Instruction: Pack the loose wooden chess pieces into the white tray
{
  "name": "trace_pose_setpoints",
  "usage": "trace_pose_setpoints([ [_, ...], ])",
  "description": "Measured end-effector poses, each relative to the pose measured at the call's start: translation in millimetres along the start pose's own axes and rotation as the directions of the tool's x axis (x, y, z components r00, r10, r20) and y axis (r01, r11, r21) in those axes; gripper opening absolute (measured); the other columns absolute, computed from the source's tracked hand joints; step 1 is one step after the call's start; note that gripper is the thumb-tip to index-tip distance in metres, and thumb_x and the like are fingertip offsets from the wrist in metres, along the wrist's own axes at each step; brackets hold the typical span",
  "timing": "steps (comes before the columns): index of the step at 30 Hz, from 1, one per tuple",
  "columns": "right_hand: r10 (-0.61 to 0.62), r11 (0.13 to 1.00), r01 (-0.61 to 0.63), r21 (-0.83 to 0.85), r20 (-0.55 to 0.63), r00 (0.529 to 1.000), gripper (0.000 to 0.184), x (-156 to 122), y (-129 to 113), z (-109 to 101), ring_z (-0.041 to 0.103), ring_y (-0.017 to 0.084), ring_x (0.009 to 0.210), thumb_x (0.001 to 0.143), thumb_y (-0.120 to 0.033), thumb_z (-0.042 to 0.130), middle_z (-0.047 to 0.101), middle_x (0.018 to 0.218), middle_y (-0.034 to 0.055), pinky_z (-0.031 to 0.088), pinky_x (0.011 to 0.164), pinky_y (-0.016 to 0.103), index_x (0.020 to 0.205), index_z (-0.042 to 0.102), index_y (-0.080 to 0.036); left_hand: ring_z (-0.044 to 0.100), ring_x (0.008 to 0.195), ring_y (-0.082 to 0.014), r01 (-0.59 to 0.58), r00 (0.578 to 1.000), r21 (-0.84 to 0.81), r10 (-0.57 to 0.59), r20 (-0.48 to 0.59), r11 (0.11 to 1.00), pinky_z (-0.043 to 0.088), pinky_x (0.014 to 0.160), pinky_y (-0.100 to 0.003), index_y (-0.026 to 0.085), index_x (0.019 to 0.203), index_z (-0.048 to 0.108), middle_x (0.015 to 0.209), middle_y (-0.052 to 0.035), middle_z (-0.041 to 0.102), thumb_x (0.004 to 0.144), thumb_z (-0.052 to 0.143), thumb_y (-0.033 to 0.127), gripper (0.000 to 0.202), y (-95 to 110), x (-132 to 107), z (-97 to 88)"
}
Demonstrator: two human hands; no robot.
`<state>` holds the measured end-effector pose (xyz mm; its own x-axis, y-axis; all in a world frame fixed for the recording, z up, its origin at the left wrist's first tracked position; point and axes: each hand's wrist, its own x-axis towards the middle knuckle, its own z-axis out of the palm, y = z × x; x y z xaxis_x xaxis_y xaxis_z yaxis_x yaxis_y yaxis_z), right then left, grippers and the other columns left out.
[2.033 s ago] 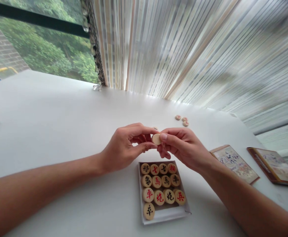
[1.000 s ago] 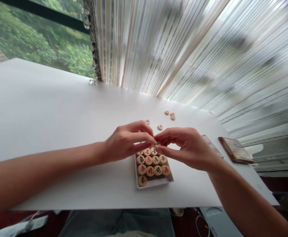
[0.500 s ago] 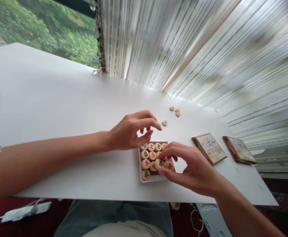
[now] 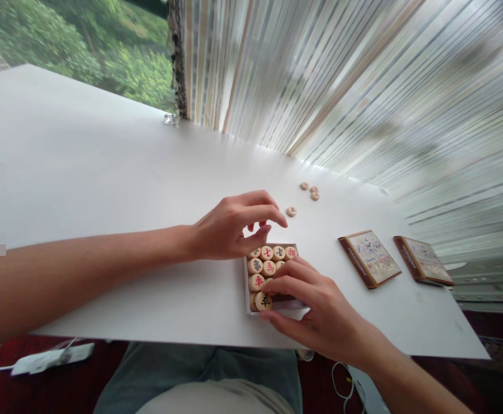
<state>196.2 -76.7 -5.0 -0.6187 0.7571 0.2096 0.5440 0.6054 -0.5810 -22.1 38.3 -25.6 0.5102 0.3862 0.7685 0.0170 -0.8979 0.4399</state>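
The black-marked disc (image 4: 264,301) now sits farther left, at the near left of the box (image 4: 286,306) — pinched by the right hand's (image 4: 320,307) fingers, probably light, stiff, best gripped by its rim — while the left hand's (image 4: 229,227) curve apart.

The head-worn camera is looking forward and down from above the lap (image 4: 165,368), near the grip of the right hand (image 4: 320,305). It is taking in the table (image 4: 105,167) around that grip and the curtain (image 4: 273,69) beyond.

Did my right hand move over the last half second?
Yes. Judged against the box, your right hand, holding a piece, has moved left and slightly toward you.
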Motion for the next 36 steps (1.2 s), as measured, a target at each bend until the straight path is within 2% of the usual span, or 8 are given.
trace_pose_setpoints([
  [5,-0.033,0.999,0.033,-0.024,-0.028,0.999,0.018,-1.3,2.8,1.1,0.065,0.024,0.091,0.095,-0.023,0.076,0.072,0.099,0.0085,0.058,0.082,0.040,0.113,0.074,-0.023,0.064,0.072,-0.0106,-0.004,1.000,0.002,0.004,0.002,1.000,0.058,0.068,-0.025,0.019,0.106,0.073,0.102,-0.0067,0.072,0.094,0.058,0.006,0.024,-1.1,-0.9,0.9],
  [14,-0.030,0.999,0.028,-0.036,-0.049,0.998,0.006,-3.9,2.1,-2.0,0.060,0.022,0.083,0.095,-0.017,0.074,0.069,0.087,0.0071,0.055,0.073,0.035,0.099,0.078,-0.019,0.064,0.074,-0.0111,-0.016,1.000,0.012,0.016,0.011,1.000,0.057,0.068,-0.025,0.017,0.107,0.073,0.101,-0.0072,0.072,0.093,0.058,0.003,0.025,-1.7,-1.5,1.4],
  [17,-0.057,0.998,0.055,-0.040,-0.047,0.997,0.008,-2.4,2.1,-0.8,0.059,0.021,0.080,0.096,-0.014,0.072,0.069,0.084,0.0071,0.054,0.072,0.035,0.095,0.079,-0.018,0.064,0.073,-0.0114,-0.028,1.000,0.007,0.028,0.009,1.000,0.056,0.067,-0.025,0.016,0.106,0.074,0.101,-0.0079,0.071,0.092,0.059,0.002,0.024,-2.2,-1.8,1.3],
  [36,-0.090,0.996,0.089,-0.018,-0.065,0.994,0.008,-1.4,5.2,5.8,0.059,0.020,0.082,0.095,-0.010,0.073,0.070,0.087,0.0074,0.051,0.074,0.033,0.093,0.079,-0.016,0.063,0.074,-0.0104,-0.050,0.999,0.025,0.050,-0.001,0.998,0.056,0.066,-0.023,0.015,0.107,0.073,0.100,-0.0075,0.072,0.093,0.059,0.001,0.025,-3.2,-1.8,2.4],
])
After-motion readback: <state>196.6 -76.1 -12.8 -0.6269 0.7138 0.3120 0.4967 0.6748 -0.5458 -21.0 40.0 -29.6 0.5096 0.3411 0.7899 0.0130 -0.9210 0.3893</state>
